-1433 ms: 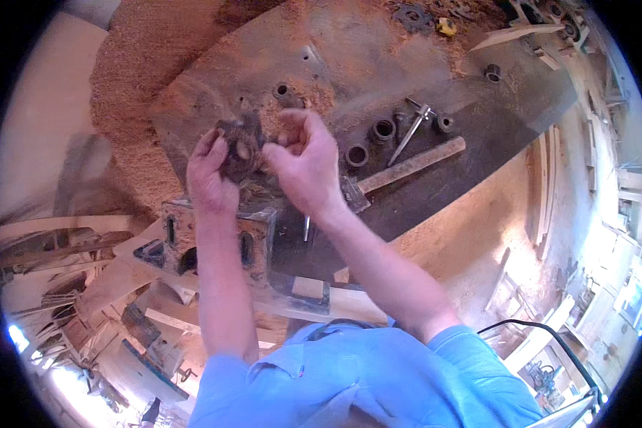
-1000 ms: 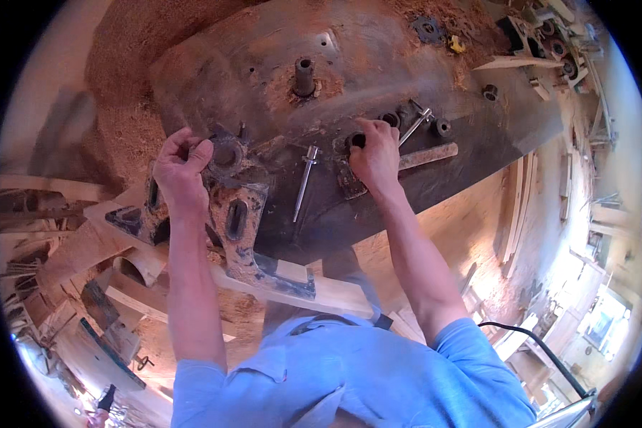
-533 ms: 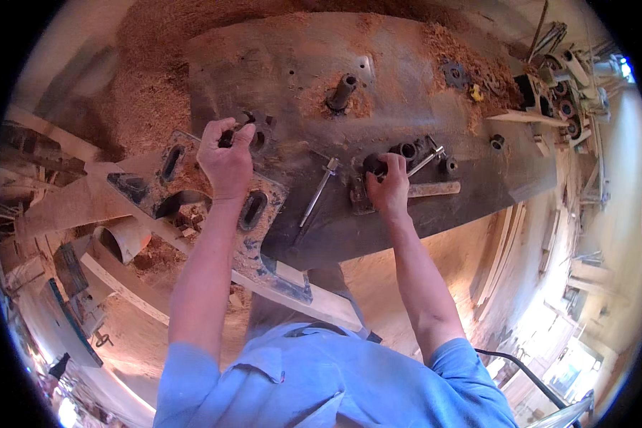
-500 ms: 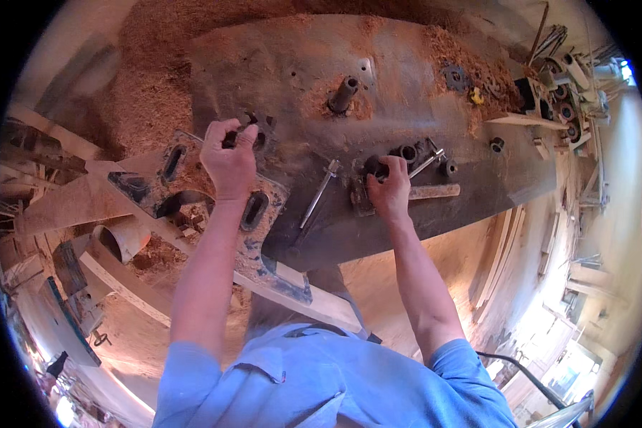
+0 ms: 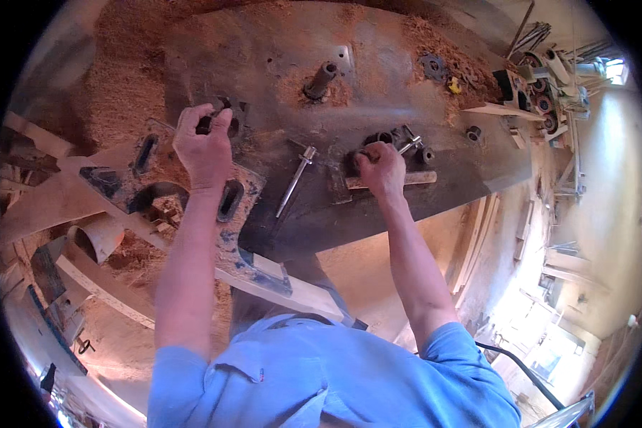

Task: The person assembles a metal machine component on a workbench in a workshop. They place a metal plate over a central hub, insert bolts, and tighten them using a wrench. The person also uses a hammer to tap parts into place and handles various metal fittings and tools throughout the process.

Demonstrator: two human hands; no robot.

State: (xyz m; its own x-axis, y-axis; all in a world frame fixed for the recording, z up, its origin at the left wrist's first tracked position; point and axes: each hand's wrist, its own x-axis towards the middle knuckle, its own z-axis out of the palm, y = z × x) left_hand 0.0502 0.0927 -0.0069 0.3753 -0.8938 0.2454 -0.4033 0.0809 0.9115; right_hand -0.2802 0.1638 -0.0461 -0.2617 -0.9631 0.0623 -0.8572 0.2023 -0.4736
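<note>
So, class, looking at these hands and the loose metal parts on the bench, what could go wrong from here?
The right hand is among several dark rings, so it might knock one and set it rolling.
The metal rod lies loose between the hands; a sweeping forearm could catch it.
Wood shavings lie around the base of the dark post; they might keep a part from seating flat there.

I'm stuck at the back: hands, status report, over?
Left hand curled at dark metal part. Right hand at dark ring. Exact grips hidden. Wooden handle close by right hand.
</note>
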